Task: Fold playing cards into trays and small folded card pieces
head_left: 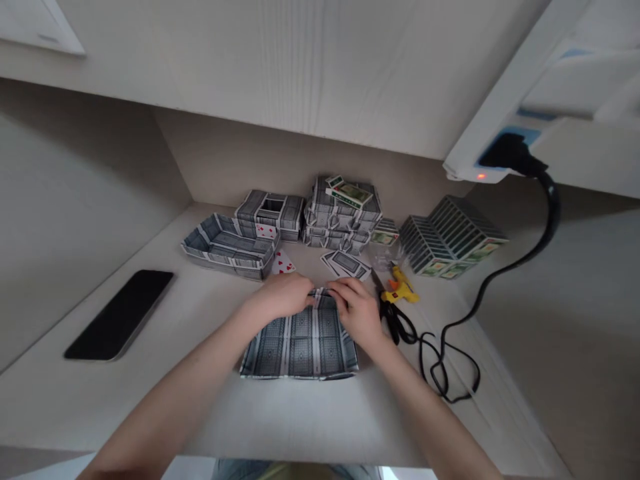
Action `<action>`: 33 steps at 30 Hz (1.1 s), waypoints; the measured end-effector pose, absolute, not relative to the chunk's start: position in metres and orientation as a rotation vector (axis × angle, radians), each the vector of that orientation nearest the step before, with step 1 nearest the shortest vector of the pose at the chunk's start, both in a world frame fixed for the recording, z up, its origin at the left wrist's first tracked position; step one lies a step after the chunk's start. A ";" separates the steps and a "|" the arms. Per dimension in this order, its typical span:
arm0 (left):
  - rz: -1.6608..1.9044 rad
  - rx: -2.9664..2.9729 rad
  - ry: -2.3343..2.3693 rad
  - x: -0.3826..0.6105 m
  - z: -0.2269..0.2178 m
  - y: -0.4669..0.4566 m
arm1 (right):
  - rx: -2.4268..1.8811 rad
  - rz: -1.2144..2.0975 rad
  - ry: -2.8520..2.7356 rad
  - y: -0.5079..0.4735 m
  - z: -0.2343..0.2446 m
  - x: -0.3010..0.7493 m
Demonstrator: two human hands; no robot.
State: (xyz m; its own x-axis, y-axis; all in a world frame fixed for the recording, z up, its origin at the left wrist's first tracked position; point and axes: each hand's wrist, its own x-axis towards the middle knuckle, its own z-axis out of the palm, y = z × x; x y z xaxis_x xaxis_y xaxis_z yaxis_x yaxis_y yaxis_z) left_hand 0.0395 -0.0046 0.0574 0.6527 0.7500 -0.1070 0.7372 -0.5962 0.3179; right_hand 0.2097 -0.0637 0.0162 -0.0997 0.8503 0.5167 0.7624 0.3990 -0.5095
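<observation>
A flat panel of joined playing cards (300, 347), grey backs up, lies on the white desk (200, 400) in front of me. My left hand (283, 297) and my right hand (357, 310) both rest on its far edge, fingers curled and pinching that edge between them. Just beyond the hands lie a few loose cards (346, 263) and a face-up red heart card (283, 263).
Behind stand an open tray of cards (227, 247), a card box (270, 213), stacked card pieces (343, 213) and rows of card packs (450, 240). A yellow glue gun (400, 288), black scissors (393, 317) and a cable (450, 360) lie right. A dark phone (120, 313) lies left.
</observation>
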 end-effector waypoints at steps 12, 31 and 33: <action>0.060 2.663 1.140 0.047 0.046 -0.010 | -1.352 0.239 -1.978 -0.057 0.029 0.217; 0.103 2.629 1.147 0.048 0.046 -0.011 | -1.347 0.302 -2.184 -0.051 0.032 0.222; 0.114 2.613 1.150 0.047 0.046 -0.012 | -1.357 0.295 -2.173 -0.050 0.032 0.223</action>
State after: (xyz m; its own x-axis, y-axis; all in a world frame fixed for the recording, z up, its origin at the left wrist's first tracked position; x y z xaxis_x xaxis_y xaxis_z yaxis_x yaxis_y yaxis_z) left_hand 0.0474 -0.0120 0.0462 0.6795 0.7325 -0.0418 0.7102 -0.6424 0.2881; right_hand 0.2228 -0.0501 0.0322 -0.3348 0.8793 0.3387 0.7573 0.4650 -0.4586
